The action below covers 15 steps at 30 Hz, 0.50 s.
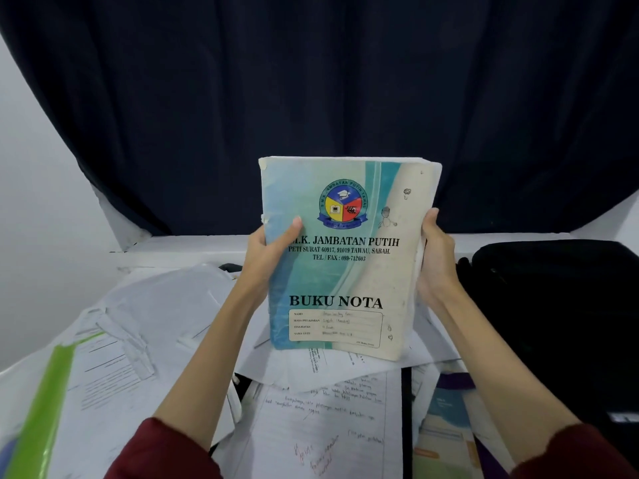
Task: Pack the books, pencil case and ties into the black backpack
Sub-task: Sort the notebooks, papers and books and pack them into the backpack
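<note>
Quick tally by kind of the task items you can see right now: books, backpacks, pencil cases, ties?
Books: 2, the notebook held up by both hands, and a teal book on the desk.
Backpacks: 1, the black backpack.
Pencil cases: 0 visible.
Ties: 0 visible.
Total: 3.

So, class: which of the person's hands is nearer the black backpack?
The right hand, gripping the turquoise-and-cream notebook's right edge, is just beside the black backpack. The left hand grips the far, left edge.

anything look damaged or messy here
The notebook, gripped upright by the left hand and right hand, is worn: frayed spine, chipped top corner, stained cover. Beneath it, loose papers lie in a crumpled, overlapping heap.
</note>
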Tool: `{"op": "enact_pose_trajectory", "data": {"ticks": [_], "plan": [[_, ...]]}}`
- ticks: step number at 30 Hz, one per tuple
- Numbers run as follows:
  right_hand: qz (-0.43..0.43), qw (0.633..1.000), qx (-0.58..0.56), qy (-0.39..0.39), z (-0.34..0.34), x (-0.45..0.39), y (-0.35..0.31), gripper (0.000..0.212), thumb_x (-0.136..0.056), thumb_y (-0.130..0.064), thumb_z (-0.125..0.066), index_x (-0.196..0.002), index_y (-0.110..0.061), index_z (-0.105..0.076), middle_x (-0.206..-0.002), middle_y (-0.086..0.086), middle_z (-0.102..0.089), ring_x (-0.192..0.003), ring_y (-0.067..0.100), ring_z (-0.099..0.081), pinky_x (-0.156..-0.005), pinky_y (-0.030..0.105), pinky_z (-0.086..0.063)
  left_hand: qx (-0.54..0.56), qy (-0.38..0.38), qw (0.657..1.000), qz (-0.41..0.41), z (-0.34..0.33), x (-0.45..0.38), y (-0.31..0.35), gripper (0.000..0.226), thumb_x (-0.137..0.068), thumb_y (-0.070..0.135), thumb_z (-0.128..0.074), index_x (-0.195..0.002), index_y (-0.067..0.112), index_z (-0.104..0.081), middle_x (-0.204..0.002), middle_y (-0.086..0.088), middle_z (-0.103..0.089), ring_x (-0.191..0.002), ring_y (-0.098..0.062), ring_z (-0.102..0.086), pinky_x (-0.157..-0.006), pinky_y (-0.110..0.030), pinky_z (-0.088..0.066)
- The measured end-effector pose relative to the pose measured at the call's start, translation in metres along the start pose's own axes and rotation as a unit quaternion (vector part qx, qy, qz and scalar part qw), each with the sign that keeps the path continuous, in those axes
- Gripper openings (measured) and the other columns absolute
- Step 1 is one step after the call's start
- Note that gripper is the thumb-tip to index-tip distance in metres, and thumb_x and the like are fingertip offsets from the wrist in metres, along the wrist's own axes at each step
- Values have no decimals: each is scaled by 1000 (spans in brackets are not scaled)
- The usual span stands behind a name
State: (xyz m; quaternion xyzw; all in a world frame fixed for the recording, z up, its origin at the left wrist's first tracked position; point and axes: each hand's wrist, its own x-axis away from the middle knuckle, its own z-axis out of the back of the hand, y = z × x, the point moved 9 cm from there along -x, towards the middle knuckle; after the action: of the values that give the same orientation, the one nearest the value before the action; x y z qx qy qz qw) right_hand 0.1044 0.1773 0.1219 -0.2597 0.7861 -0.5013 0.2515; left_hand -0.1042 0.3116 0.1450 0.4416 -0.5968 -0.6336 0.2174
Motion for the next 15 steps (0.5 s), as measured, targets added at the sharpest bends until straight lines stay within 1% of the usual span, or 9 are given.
{"op": "enact_pose_trajectory", "data": {"ticks": [2, 4, 5, 7, 9, 10, 12, 13, 15], "plan": [[-20, 999, -31, -14, -3, 0, 4, 52, -90, -56, -45, -109, -14, -70, -111, 10, -70, -105, 29, -65, -94, 51, -50, 17, 8, 1000, 2, -1, 2, -2, 19, -90, 26, -59, -102, 11, -64, -92, -5, -74, -83, -22, -72, -64, -29, -57], [-38, 997, -68, -29, -9, 3, 7, 56, -83, -59, -52, -109, -14, -70, -114, 12, -69, -107, 31, -65, -95, 54, -48, 19, 19, 1000, 1, 1, 5, -3, 17, -91, 23, -59, -100, 11, -64, -91, -5, -74, -82, -22, -72, -63, -30, -57], [-45, 995, -88, -34, -11, 5, 7, 56, -81, -59, -54, -109, -13, -70, -114, 12, -69, -106, 31, -65, -94, 53, -49, 20, 26, 999, 0, 2, 6, -4, 16, -90, 23, -60, -99, 11, -64, -92, -6, -74, -82, -23, -72, -64, -31, -58], [-55, 990, -117, -51, -13, 6, 9, 49, -87, -54, -51, -107, -13, -70, -107, 11, -71, -99, 28, -68, -87, 48, -54, 19, 34, 999, -4, 4, 9, -6, 17, -89, 23, -61, -98, 10, -64, -95, -9, -74, -83, -25, -72, -66, -35, -59], [-73, 985, -141, -73, -13, 5, 11, 41, -95, -45, -45, -96, -13, -72, -92, 8, -74, -84, 22, -71, -74, 40, -59, 17, 38, 999, -8, 5, 11, -7, 17, -89, 24, -61, -97, 10, -64, -95, -10, -73, -84, -26, -72, -67, -36, -59], [-78, 983, -144, -81, -11, 4, 9, 39, -97, -41, -45, -90, -14, -73, -88, 6, -74, -81, 21, -72, -73, 38, -59, 18, 35, 999, -5, 6, 12, -8, 17, -89, 25, -61, -97, 10, -64, -94, -9, -74, -84, -26, -72, -67, -36, -59], [-68, 987, -117, -86, -5, 4, 4, 37, -96, -39, -46, -90, -16, -74, -96, 5, -73, -91, 21, -70, -85, 41, -55, 20, 17, 1000, 17, 6, 12, -12, 18, -88, 27, -61, -97, 11, -64, -93, -6, -74, -84, -23, -72, -67, -33, -59], [-52, 992, -81, -86, -2, 4, 2, 37, -95, -42, -45, -96, -17, -72, -101, 4, -72, -98, 21, -68, -92, 42, -52, 19, 3, 999, 33, 5, 13, -16, 21, -85, 29, -61, -98, 12, -65, -93, -4, -75, -85, -22, -72, -69, -32, -59], [-26, 996, 6, -82, 5, 10, 5, 50, -88, -56, -40, -105, -18, -68, -104, 1, -72, -103, 17, -66, -98, 40, -47, 9, -22, 998, 57, 6, 15, -24, 32, -81, 34, -62, -102, 10, -66, -98, -5, -74, -90, -24, -71, -73, -32, -59]]}}
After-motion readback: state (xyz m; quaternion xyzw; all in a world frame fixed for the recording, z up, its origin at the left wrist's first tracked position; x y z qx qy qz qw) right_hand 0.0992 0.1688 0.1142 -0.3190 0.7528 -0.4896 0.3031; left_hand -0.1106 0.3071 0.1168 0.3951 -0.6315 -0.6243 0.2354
